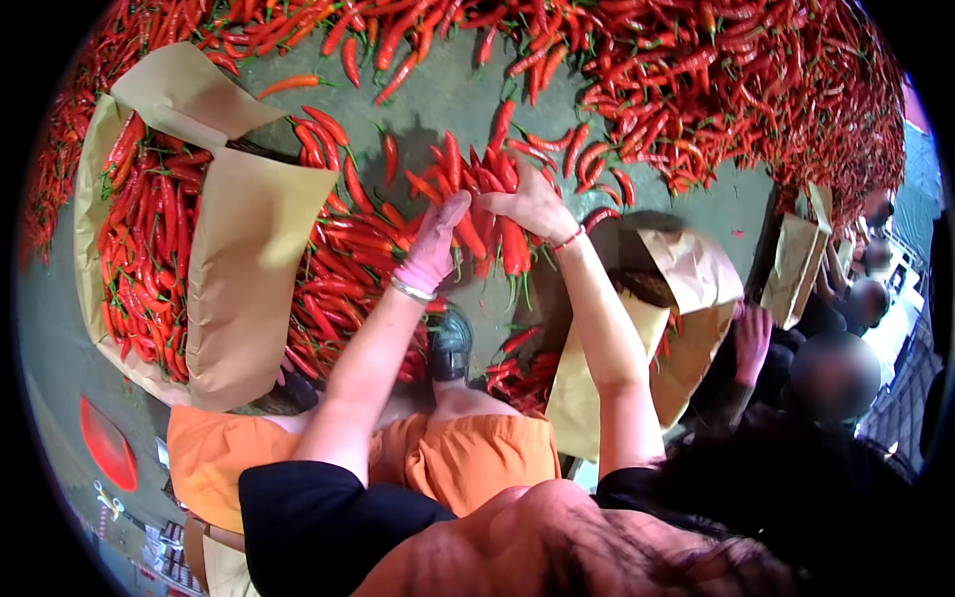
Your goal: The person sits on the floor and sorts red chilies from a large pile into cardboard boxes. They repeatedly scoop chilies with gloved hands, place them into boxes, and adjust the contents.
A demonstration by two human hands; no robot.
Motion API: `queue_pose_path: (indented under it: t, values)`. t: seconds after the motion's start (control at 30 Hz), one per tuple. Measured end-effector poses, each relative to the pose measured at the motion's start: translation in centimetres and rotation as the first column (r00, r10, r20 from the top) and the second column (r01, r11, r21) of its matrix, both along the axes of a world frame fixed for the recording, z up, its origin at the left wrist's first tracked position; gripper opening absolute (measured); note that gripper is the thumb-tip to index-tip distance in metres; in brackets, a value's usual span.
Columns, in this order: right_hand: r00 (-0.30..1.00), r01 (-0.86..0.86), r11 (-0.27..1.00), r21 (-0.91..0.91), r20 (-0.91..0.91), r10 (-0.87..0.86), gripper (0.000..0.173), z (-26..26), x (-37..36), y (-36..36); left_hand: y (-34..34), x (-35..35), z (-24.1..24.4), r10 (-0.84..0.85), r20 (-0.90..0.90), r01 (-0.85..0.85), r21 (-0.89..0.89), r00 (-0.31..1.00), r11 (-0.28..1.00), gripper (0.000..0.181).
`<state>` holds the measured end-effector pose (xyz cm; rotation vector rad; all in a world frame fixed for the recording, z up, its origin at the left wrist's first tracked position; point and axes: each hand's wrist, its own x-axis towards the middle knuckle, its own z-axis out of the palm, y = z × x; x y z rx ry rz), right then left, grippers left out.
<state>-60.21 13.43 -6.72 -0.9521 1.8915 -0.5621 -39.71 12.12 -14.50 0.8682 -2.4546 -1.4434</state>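
Observation:
A bunch of red chili peppers (477, 179) is held between my two hands, above the concrete floor. My left hand (436, 242), in a pink glove, supports the bunch from the left, its fingers partly hidden. Bare, with a red cord at the wrist, my right hand (533, 200) curls around the bunch's right side. Loose chili peppers (351, 261) lie in a heap left of and below my hands. To the left, an open brown paper bag (257, 261) is filled with chili peppers (153, 246), many lying lengthwise.
A large chili pile (716, 82) spans the far side. On the right stand another paper bag (694, 321), with a co-worker's hand (752, 336) beside it, and a farther bag (794, 261). A red plastic container (110, 446) and scissors (110, 501) are at lower left. My shoe (450, 345) is below my hands.

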Motion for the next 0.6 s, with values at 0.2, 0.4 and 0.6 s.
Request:
queue_pose_path:
  t: [0.2,0.4,0.6]
  values:
    - [0.486,0.486,0.762,0.428,0.592,-0.643,0.059,2.0,6.4,14.8,10.1,5.8,-2.2,-0.137,-0.539,0.355,0.325,0.831,0.877,0.082]
    - [0.21,0.555,0.649,0.521,0.667,-0.715,0.083,5.2,9.8,21.9,14.7,8.3,0.5,-0.165,-0.613,0.45,0.345,0.773,0.824,0.065]
    - [0.428,0.433,0.796,0.423,0.681,-0.594,0.083,4.2,9.9,22.0,16.1,7.0,1.8,0.232,0.037,0.067,0.902,0.972,-0.427,0.052]
